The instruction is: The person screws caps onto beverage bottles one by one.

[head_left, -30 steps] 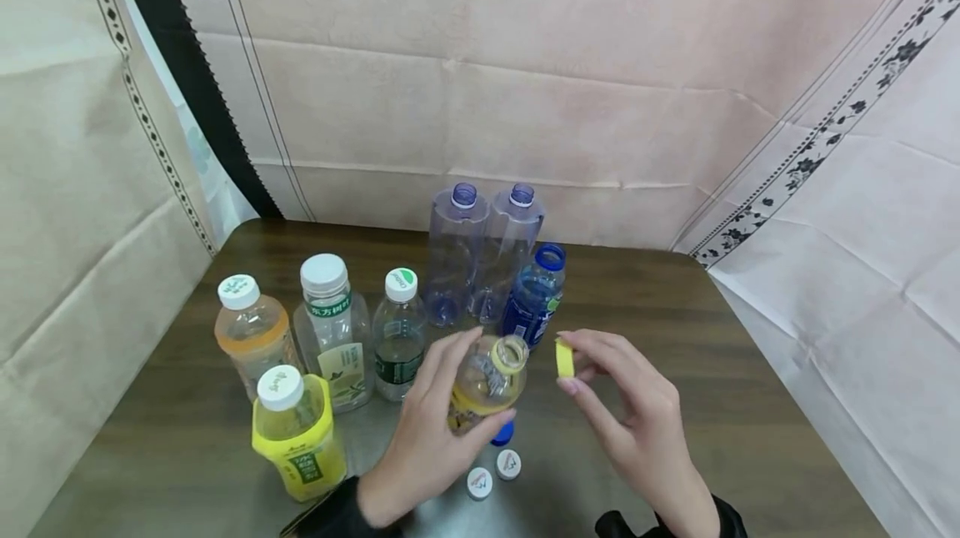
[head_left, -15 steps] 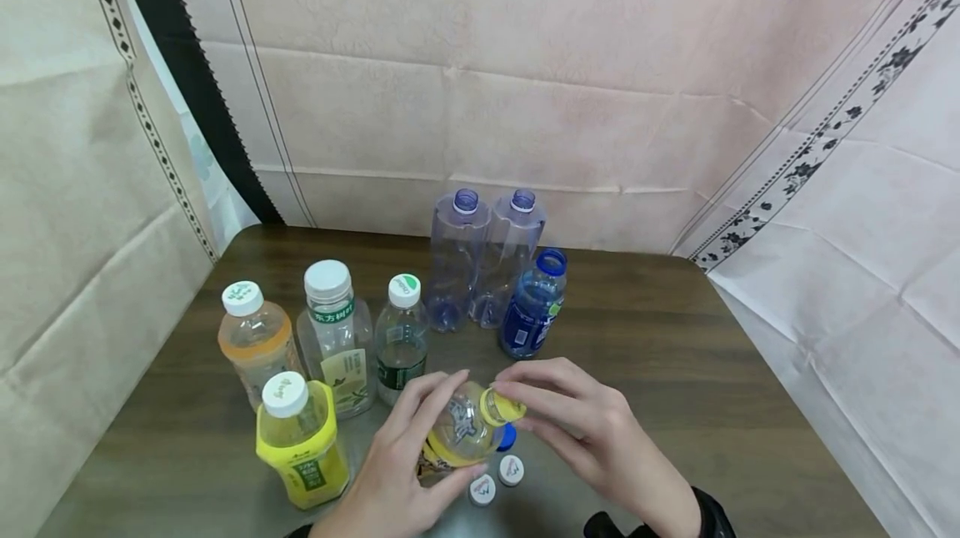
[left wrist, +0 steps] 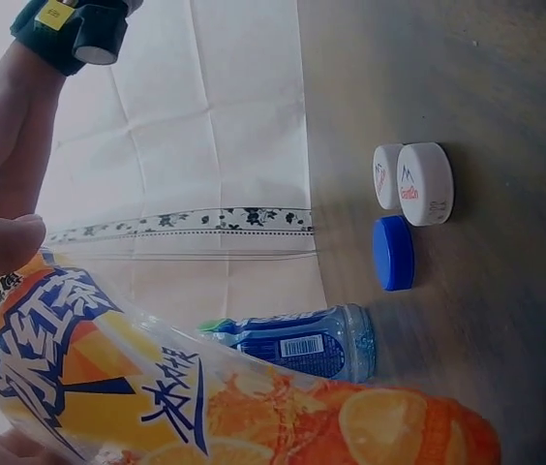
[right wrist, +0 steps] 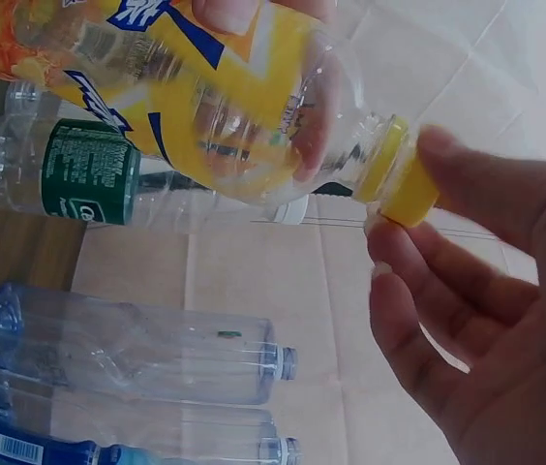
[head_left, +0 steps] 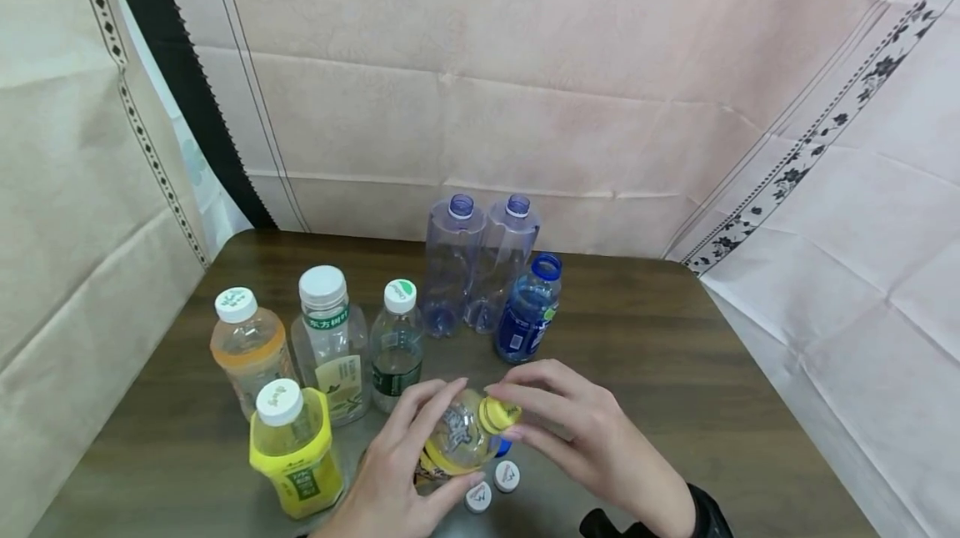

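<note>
My left hand (head_left: 405, 471) grips a clear plastic drink bottle (head_left: 459, 434) with a yellow and orange label, fingers on one side and thumb on the other. The bottle tilts so its neck points toward my right hand (head_left: 581, 429). Between thumb and fingers, that hand pinches a yellow bottle cap (right wrist: 413, 192), which sits at the mouth, right against the yellow ring on the neck. In the left wrist view the label (left wrist: 60, 339) faces the camera, and its orange lower end reaches over the table.
Below the bottle lie two white caps (head_left: 507, 476) and a blue cap (left wrist: 393, 253). Several capped bottles, including a yellow-sleeved one (head_left: 300, 471), stand at left. Two clear bluish bottles (head_left: 455, 271) and a blue-labelled bottle (head_left: 528, 317), all uncapped, stand behind on the wooden table (head_left: 675, 371).
The bottle has come down and leftward, tilting toward the right hand. My right hand has brought the yellow cap from beside the bottle onto its mouth.
</note>
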Available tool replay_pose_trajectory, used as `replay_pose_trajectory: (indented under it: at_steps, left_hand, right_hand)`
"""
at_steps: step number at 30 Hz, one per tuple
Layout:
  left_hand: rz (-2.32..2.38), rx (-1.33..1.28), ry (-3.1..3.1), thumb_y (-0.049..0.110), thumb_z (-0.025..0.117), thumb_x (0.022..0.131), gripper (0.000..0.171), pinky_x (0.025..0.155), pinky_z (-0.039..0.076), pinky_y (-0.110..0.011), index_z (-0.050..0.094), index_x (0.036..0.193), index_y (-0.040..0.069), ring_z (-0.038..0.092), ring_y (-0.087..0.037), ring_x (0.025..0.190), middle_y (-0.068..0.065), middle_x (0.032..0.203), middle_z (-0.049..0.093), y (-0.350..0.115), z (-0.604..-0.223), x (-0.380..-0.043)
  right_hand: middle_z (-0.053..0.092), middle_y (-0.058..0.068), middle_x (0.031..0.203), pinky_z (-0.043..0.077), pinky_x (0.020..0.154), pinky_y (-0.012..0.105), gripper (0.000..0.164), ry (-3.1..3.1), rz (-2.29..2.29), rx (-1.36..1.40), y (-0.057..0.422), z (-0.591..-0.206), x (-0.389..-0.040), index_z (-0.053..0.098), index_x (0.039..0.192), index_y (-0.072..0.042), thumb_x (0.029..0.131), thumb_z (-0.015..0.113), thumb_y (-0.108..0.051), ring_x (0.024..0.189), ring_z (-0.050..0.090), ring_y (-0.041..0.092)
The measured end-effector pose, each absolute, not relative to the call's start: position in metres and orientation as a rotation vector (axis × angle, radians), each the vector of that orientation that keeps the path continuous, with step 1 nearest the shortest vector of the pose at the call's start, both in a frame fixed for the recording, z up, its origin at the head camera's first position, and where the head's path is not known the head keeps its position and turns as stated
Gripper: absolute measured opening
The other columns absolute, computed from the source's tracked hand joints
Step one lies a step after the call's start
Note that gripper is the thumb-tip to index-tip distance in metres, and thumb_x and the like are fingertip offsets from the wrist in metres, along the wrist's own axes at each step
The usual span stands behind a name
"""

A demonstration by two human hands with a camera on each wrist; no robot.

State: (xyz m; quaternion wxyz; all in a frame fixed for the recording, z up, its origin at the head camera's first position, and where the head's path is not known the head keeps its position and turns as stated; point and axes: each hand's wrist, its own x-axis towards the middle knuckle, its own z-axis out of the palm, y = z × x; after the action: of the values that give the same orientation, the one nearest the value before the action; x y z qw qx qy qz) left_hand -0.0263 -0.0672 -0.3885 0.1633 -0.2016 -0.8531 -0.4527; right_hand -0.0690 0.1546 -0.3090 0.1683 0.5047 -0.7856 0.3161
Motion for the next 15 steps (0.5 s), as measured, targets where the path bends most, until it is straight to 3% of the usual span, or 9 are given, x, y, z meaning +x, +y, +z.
replay_pose_trajectory:
  at_steps: [12, 15]
  left_hand:
    - [-1.208, -0.642, -2.352, 0.033, 0.086, 0.071, 0.091, 0.084, 0.056, -0.027, 0.037, 0.147, 0.030, 0.057, -0.008, 0.108, 0.008, 0.132, 0.043, -0.066, -0.390, -0.026]
    - [-1.198, -0.644, -2.333, 0.029, 0.088, 0.069, 0.094, 0.083, 0.056, -0.028, 0.037, 0.147, 0.028, 0.057, -0.009, 0.108, 0.007, 0.132, 0.044, -0.066, -0.392, -0.026]
  right_hand:
    - [0.062, -0.009, 0.089, 0.049, 0.071, 0.010, 0.019, -2.254, 0.915, 1.209, 0.144, -0.314, -0.067, 0.063, 0.095, -0.018, 0.083, 0.076, -0.028, 0.078, 0.054, 0.000]
    - [0.062, -0.008, 0.091, 0.047, 0.069, 0.010, 0.024, -2.274, 0.903, 1.180, 0.142, -0.318, -0.067, 0.063, 0.099, -0.017, 0.084, 0.075, -0.031, 0.076, 0.051, 0.000]
